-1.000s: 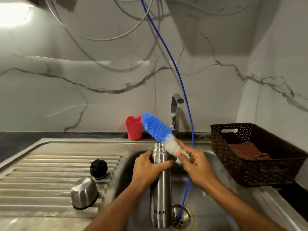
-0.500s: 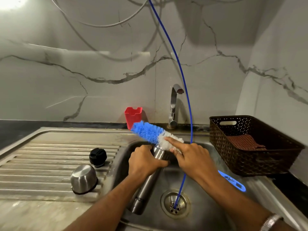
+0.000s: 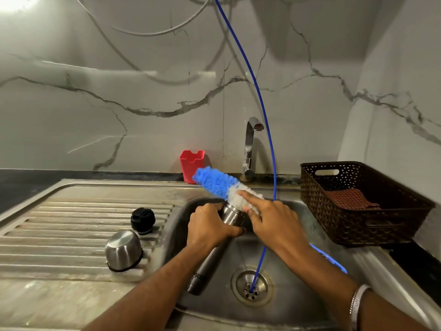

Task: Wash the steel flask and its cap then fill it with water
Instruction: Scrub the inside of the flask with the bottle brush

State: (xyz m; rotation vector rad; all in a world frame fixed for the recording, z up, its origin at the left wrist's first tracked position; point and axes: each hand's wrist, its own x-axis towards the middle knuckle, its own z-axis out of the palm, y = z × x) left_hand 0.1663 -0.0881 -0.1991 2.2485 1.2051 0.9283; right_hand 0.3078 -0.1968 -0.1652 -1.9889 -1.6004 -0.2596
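Over the sink [image 3: 298, 304], my left hand [image 3: 210, 226] grips the tilted steel flask [image 3: 216, 253], my right hand [image 3: 269, 217] holds the bottle brush [image 3: 220, 185] above its mouth, washing seemingly barely begun; black cap [image 3: 142, 220] waits at nine o'clock, filling remains.

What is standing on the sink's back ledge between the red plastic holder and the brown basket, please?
In the head view, the steel tap stands between the red holder and the brown basket, and a thin blue hose hangs just right of it.
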